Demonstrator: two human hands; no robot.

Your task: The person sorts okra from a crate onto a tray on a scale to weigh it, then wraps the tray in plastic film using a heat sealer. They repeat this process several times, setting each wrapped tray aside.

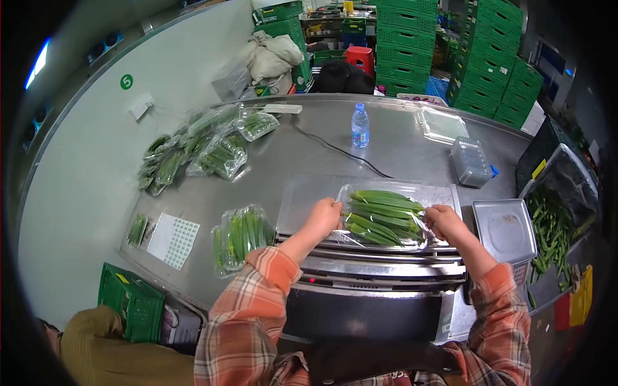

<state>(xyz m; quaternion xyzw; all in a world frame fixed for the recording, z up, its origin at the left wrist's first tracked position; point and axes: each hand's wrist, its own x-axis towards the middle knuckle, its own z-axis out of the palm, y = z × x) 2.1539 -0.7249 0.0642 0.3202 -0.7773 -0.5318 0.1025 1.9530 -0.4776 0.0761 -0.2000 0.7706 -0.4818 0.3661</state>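
A tray of okra [385, 215] under clear plastic film lies in front of me on the flat top of a wrapping machine [380, 265]. My left hand [327, 216] pinches the film at the tray's left end. At the right end, my right hand [445, 225] is closed on the film too, fingers pressed together. Left of the machine, wrapped okra packs [241, 237] rest on the steel table [315, 151]. A metal weighing pan [505, 229] sits just right of my right hand.
Several wrapped packs [205, 145] are heaped at the back left. A label sheet [174, 240] lies at left. A water bottle [360, 126] and clear plastic trays [472, 162] stand farther back. Loose okra [552, 235] fills a lined crate at right. Another person's sleeve [109, 347] shows at lower left.
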